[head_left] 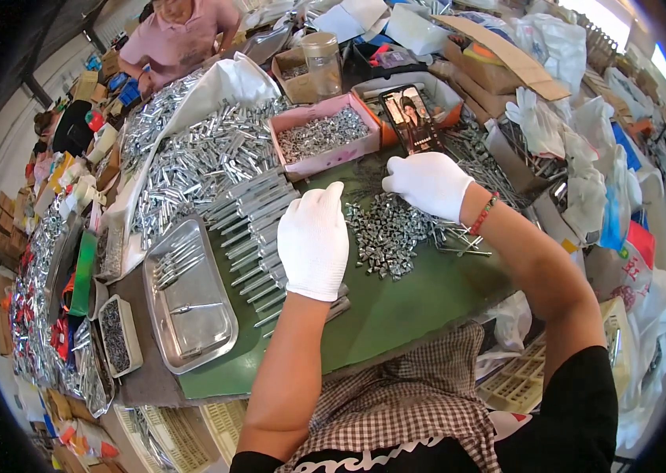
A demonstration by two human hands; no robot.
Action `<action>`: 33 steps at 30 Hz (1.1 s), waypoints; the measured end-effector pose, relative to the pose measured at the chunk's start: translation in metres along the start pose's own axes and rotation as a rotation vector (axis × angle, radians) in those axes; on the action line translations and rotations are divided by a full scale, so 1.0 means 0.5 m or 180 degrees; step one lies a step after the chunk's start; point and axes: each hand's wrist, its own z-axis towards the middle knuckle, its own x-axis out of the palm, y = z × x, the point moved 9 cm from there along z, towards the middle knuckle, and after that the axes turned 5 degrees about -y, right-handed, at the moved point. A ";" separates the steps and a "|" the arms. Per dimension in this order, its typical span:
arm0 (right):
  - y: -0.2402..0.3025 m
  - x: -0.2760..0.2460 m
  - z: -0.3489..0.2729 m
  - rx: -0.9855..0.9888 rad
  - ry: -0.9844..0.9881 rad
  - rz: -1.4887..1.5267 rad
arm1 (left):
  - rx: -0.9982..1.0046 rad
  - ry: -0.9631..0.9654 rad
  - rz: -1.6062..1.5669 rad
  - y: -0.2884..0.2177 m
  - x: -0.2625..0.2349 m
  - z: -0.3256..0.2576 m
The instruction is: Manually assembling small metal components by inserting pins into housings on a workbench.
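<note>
Prob. midway: metal rods point(264, 211) lined up, small metal pcs. point(386, 236) to go; L hand point(315, 238), R hand point(432, 185) curled, can't tell grip.

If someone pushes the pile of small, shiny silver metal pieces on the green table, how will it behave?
The pile of small, shiny silver metal pieces would probably spread, since the pieces look loose and separate. They may slide easily, as the green table looks smooth.

White-gloved fingers point(401, 180) near metal pieces point(386, 240)
</note>
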 end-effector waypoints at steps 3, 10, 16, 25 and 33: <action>0.012 0.004 0.003 -0.0216 0.0171 -0.0174 | -0.0028 0.0002 -0.0013 0.006 0.003 -0.002; -0.031 -0.026 -0.021 0.0304 -0.0816 0.1023 | -0.0097 -0.0020 -0.0051 0.009 0.003 -0.005; -0.089 -0.072 -0.115 0.1280 -0.1320 0.2110 | -0.0154 0.0002 -0.0073 0.015 0.004 -0.009; -0.053 -0.036 -0.104 0.1208 -0.0694 0.0951 | -0.0168 0.0227 0.0115 0.018 0.017 -0.010; -0.031 0.044 0.025 0.1276 -0.0108 -0.0080 | -0.0222 0.0055 0.0206 0.037 0.007 -0.010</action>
